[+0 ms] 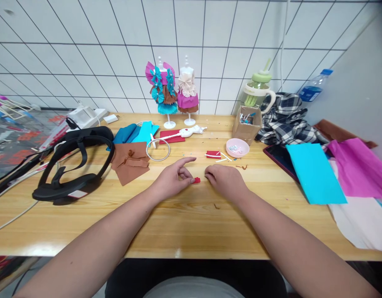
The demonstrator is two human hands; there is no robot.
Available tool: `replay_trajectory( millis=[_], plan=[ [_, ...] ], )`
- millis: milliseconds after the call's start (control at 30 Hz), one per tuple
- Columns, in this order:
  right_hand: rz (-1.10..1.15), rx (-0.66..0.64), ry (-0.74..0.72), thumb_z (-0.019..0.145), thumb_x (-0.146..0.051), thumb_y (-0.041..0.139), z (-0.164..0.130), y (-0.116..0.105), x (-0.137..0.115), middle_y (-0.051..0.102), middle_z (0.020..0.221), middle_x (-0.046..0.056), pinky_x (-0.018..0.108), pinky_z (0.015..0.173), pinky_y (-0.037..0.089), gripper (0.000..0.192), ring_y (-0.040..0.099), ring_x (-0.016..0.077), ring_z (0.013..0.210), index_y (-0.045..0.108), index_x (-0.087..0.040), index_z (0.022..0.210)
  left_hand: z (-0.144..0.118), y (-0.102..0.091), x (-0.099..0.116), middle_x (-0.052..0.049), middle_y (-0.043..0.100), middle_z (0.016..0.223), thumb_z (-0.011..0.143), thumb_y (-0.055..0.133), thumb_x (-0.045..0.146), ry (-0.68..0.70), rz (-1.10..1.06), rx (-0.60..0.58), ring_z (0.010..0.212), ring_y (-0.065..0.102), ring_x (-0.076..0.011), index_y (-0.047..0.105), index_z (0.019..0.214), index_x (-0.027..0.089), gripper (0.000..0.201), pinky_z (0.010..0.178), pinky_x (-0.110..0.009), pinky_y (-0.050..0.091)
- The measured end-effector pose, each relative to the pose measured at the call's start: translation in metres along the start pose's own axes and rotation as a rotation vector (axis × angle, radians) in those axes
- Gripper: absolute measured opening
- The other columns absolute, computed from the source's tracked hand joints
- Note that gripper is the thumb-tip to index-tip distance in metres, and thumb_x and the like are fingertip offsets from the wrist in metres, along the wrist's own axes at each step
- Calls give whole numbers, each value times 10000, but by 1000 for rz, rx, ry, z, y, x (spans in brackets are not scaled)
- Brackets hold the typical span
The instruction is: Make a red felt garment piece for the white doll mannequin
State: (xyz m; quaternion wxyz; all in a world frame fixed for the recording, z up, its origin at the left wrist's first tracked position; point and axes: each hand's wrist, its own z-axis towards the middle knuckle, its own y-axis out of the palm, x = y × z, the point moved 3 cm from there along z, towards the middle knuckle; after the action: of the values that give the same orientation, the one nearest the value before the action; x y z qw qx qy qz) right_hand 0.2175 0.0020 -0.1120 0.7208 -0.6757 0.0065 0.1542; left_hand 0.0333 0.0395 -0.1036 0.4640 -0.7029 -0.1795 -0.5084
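A small red crepe-paper piece (196, 180) is pinched at the thumb tip of my left hand (175, 179), whose index finger stretches out above it. Just to the right, my right hand (225, 181) is closed, with thumb and fingertips pressed together; anything between them is hidden. Beyond my hands lies a small red strip (213, 154) with thin white sticks (223, 158) beside it. Farther back, a white doll-form torso (191, 131) lies on a red sheet (172, 136). An embroidery-hoop-like ring (158, 150) is left of it.
Two dressed mini mannequins (162, 89) stand by the tiled wall. At right are a pink bowl (237, 142) of small beads, a cardboard box (247, 124), a green-lidded bottle (257, 89) and coloured sheets (316, 174). Brown sheets (130, 163) and a black headset (70, 188) lie left.
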Motion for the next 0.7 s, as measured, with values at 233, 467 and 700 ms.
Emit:
replay_trajectory(
  millis=[233, 467, 700],
  plan=[
    [741, 166, 74, 833, -310, 649, 2, -3, 3, 706, 882, 42, 280, 702, 442, 147, 608, 169, 791, 755, -220, 883, 2, 3, -3, -7, 693, 763, 741, 694, 311, -47, -111, 38, 688, 641, -150, 443, 1370, 191, 688, 653, -257, 476],
    [893, 162, 148, 772, -349, 690, 1, 6, -9, 662, 761, 33, 272, 627, 419, 172, 518, 138, 657, 777, -217, 840, 1, 4, 1, -11, 691, 771, 729, 709, 289, -43, -214, 99, 658, 629, -129, 433, 1375, 187, 710, 623, -231, 456],
    [1069, 200, 272, 743, -369, 693, -1, 7, -13, 725, 1008, 57, 265, 566, 456, 204, 530, 106, 575, 727, -197, 846, 0, 2, 8, 10, 671, 715, 720, 733, 284, -62, -344, 124, 637, 618, -120, 418, 1363, 183, 724, 616, -221, 453]
  ],
)
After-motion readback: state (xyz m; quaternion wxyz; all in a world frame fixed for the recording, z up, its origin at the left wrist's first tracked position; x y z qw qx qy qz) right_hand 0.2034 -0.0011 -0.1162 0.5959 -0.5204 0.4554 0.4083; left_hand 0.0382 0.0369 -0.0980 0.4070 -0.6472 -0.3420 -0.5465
